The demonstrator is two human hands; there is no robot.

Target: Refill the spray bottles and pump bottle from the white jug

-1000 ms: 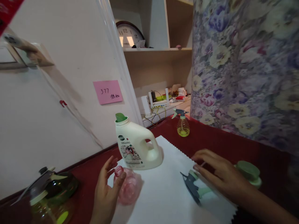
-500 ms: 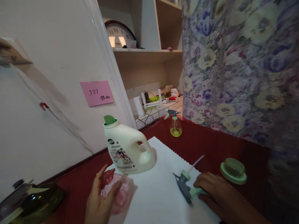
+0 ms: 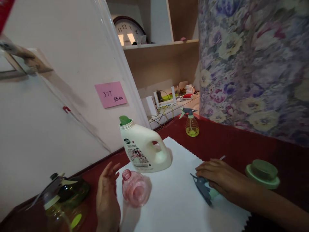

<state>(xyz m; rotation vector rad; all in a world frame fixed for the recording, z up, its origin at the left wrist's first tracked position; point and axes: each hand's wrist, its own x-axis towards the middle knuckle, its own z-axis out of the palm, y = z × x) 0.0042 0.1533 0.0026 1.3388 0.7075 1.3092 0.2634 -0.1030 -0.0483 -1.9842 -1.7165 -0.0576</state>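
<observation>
On the pink note (image 3: 110, 94) we read a handwritten 377, with two Chinese characters at its lower right. On the clock (image 3: 128, 29) we make out 11, 12, 1 and 2. The cream jug (image 3: 143, 138) carries a name seemingly ending in "Garden"; its finer print escapes us.

I've got a dim feed: twin reflections glare off the clock (image 3: 129, 29), the pink bottle (image 3: 137, 190) casts soft shadow on the white sheet (image 3: 169, 199), and the lower-left corner looks murky.
</observation>
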